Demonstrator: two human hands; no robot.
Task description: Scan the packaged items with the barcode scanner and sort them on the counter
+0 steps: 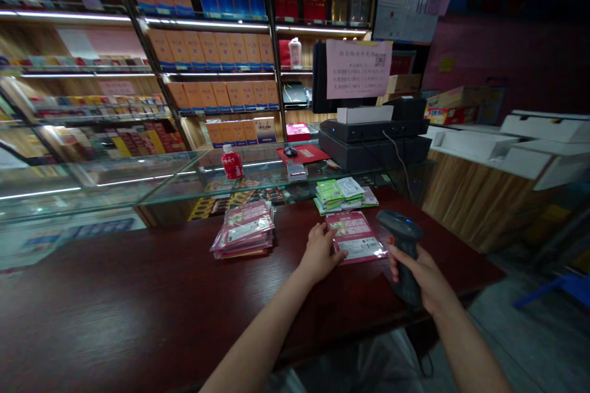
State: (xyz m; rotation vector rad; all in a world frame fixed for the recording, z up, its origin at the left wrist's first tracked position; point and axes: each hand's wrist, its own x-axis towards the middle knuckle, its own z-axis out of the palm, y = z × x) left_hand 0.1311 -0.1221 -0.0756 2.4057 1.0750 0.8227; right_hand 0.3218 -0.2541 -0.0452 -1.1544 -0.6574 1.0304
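My right hand [417, 270] is wrapped round the handle of a dark barcode scanner [401, 226], whose head leans over the right edge of a flat packet. This red-and-white packet [353, 236] lies on the dark red table in a clear wrapper, a barcode on its label. My left hand [320, 250] rests at the packet's left edge, thumb and fingers apart, the thumb touching its lower corner. A stack of similar red packets [246, 230] sits to the left. Just behind the single packet is a pile of green-and-white packets [338, 193].
Behind the table [138, 295] runs a glass counter [184, 175] with a red bottle [232, 163] on it. A cash register [373, 141] and monitor stand behind the packets. Lit shelves of boxes [221, 49] line the back. A blue stool [557, 288] is at right.
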